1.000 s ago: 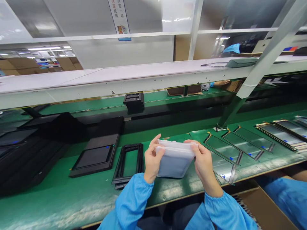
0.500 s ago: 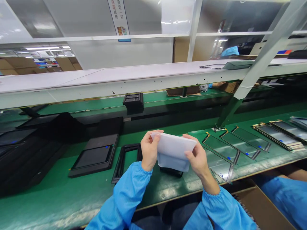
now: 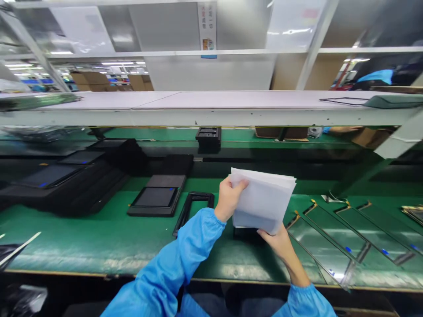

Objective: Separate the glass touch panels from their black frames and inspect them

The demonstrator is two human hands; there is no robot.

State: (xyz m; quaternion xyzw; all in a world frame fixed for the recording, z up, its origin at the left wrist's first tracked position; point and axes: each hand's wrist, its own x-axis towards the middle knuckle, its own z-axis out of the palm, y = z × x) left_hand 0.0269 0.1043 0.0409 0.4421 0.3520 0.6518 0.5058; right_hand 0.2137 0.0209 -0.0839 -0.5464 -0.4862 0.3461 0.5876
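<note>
A stack of thin white sheets [image 3: 262,200] is held up over the green bench. My left hand [image 3: 229,197] grips its upper left corner, fingers curled over the edge. My right hand [image 3: 278,243] supports the stack from below at its lower right, mostly hidden behind the sheets. Under the stack a dark flat part [image 3: 246,233] lies on the green mat [image 3: 99,237]. Left of my left hand lies an empty black frame [image 3: 193,207].
A black tray with a dark panel [image 3: 155,200] sits left of the frame, with larger black trays [image 3: 66,180] further left. Several glass panels [image 3: 333,237] lie at the right. A white shelf [image 3: 205,108] runs overhead. Another person's hand [image 3: 343,129] works across the line.
The view has swung to the left. The stack has turned more upright and moved right; my right hand has slipped from its right edge to underneath it.
</note>
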